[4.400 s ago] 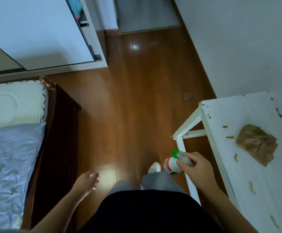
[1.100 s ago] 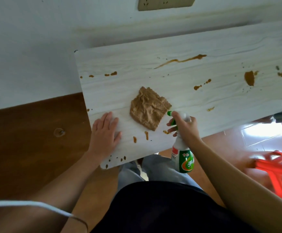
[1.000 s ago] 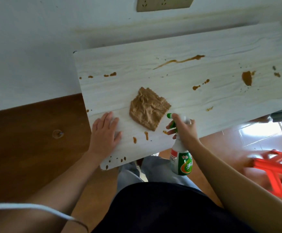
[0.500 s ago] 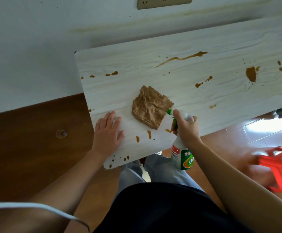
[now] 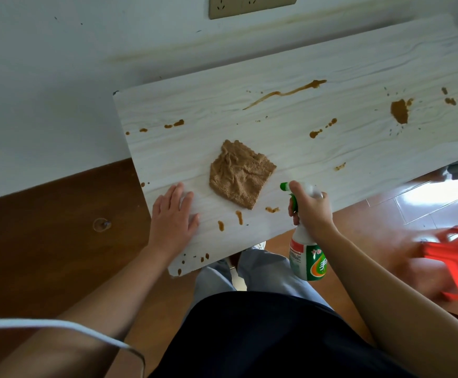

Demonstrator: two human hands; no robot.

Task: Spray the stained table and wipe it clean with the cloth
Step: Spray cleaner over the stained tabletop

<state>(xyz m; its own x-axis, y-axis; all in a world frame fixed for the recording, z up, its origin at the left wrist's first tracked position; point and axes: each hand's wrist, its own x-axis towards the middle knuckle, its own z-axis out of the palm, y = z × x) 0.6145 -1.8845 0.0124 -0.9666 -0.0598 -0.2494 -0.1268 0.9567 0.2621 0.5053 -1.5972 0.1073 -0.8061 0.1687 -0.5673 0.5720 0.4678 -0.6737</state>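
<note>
**A:** so where's the spray bottle (image 5: 305,257) at?

**B:** in the right hand (image 5: 311,211), fingers curled round its neck at the near edge of the desk (image 5: 331,64). Its long axis runs from the person up towards the desk, with the body hanging off the edge. The green nozzle (image 5: 283,186) points left, at the cloth (image 5: 240,174).

**A:** and the cloth?

**B:** lying crumpled on the desk between both hands, nobody touching it. The left hand (image 5: 173,216) is flat, palm down, fingers straight, near the left corner. Brown stains (image 5: 399,111) are all over.
</note>
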